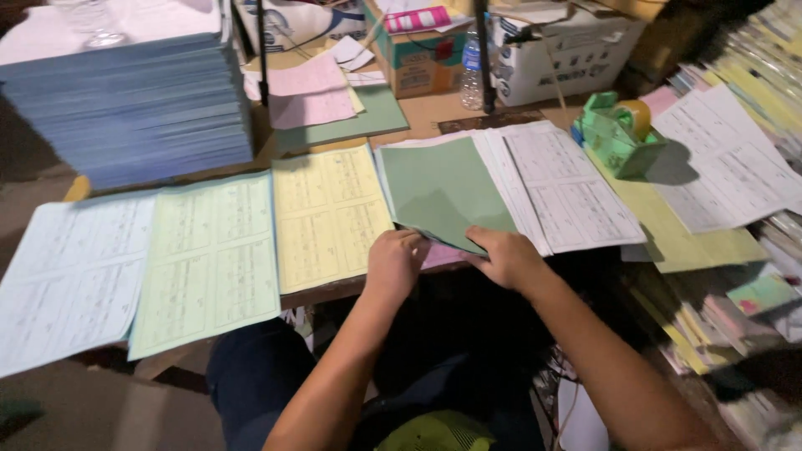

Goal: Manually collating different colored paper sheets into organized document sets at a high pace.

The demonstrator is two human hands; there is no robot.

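A plain green sheet [443, 188] lies at the table's front edge on a stack of white printed forms [561, 185]. My left hand [394, 260] grips its near left corner, fingers curled over the paper edge. My right hand [505, 255] holds the near edge of the same green sheet, thumb on top. To the left lie a yellow form pile [330, 213], a pale green form pile [209, 259] and a pale blue form pile [71, 276], side by side.
A tall stack of blue paper [134, 108] stands at the back left. A green tape dispenser [618, 134], a plastic bottle [472, 71], cardboard boxes [418, 50] and pink sheets [309, 92] sit behind. More forms [727, 167] and paper stacks crowd the right side.
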